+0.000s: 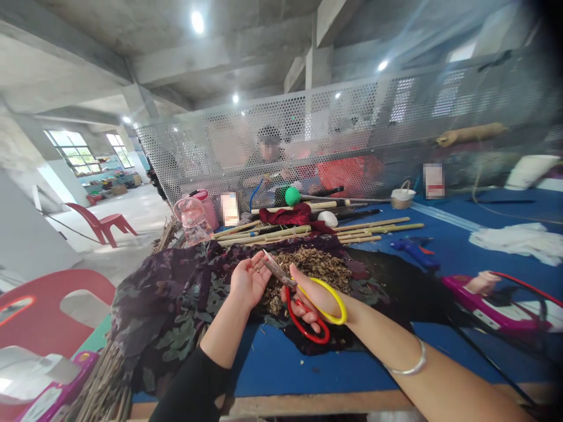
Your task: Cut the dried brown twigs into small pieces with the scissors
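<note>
In my right hand is a pair of scissors with one red and one yellow handle loop. Their blades point up and left, with the tips close to the fingers of my left hand. That left hand is palm up, its fingers curled in; whatever small thing lies between them is too small to name. Below and behind both hands is a heap of small dried brown pieces. The heap rests on dark patterned cloth, spread over a blue table.
Bamboo sticks, a green ball and a pink bag lie beyond the heap. To the right are a blue glue gun and a magenta device. A perforated metal screen stands behind, with a person beyond.
</note>
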Motion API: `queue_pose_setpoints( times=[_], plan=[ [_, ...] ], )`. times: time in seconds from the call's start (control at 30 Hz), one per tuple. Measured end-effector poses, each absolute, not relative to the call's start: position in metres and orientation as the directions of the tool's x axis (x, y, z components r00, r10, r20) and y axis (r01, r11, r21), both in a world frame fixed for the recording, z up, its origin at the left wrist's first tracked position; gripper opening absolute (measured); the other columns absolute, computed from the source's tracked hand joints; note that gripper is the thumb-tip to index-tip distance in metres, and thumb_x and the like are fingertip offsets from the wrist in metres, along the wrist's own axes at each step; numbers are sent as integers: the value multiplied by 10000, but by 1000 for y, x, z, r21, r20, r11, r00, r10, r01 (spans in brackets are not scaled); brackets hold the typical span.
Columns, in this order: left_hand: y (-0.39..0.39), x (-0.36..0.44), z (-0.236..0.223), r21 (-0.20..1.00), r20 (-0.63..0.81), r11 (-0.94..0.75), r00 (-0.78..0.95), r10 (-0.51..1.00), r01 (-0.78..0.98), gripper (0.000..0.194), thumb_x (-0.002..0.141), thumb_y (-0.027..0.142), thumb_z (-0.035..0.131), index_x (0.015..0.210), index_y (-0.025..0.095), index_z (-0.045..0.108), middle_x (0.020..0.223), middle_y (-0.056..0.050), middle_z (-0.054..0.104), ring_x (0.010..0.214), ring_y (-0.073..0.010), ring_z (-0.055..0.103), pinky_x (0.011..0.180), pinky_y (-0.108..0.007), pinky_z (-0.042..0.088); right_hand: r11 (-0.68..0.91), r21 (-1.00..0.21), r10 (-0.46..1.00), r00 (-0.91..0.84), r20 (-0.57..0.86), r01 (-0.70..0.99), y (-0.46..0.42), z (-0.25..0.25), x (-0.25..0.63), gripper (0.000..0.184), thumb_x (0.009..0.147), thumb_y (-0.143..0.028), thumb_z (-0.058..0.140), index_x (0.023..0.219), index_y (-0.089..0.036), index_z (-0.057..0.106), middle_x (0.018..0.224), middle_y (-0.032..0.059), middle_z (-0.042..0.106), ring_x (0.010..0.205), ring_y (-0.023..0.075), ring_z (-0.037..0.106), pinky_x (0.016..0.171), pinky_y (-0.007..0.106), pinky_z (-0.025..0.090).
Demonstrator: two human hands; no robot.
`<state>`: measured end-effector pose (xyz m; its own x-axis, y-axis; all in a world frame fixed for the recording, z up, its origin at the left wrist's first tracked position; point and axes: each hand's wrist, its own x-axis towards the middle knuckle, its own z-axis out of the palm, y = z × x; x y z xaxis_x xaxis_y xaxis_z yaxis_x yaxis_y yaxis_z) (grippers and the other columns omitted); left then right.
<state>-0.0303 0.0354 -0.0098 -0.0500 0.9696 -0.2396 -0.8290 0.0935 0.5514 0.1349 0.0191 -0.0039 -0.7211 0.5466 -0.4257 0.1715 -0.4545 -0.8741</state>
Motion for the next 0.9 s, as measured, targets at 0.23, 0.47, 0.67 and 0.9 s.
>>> queue_pose_setpoints(
  times=[0.23, 0.47, 0.67, 0.9],
  plan=[
    [31, -27, -8, 601, -182, 86, -30, 983, -795, 602, 656, -92, 362, 1244, 28, 413, 1102, -229, 595, 955, -207, 644, 818, -287, 538, -464, -886, 582, -758, -296, -10, 24, -4, 136, 679, 805, -711, 7, 810, -200, 454, 455, -75, 386, 271, 36, 292, 266, 149, 376],
    [29, -19, -11, 660, -211, 65, -102, 972, -748, 245, 837, 20, 422, 1056, 54, 527, 948, -171, 652, 802, -140, 669, 705, -189, 549, -449, -890, 602, -761, -242, -72, 25, -7, 137, 671, 815, -703, 29, 869, -205, 475, 465, -73, 401, 281, 41, 305, 281, 164, 409],
    [28, -20, -15, 707, -251, 126, -80, 965, -696, 112, 867, 143, 467, 902, 99, 564, 579, 12, 539, 427, -33, 514, 401, -111, 439, -441, -892, 605, -767, -215, -98, 25, -7, 137, 664, 811, -711, 43, 894, -209, 471, 469, -74, 401, 283, 38, 301, 291, 164, 421],
    [28, -21, -10, 602, -294, 183, -2, 956, -777, 244, 840, 51, 363, 1036, 37, 507, 905, -169, 638, 770, -168, 674, 646, -223, 566, -431, -898, 622, -749, -227, -86, 24, -6, 137, 650, 814, -702, 22, 842, -209, 446, 459, -77, 392, 279, 41, 287, 282, 167, 414]
  ],
)
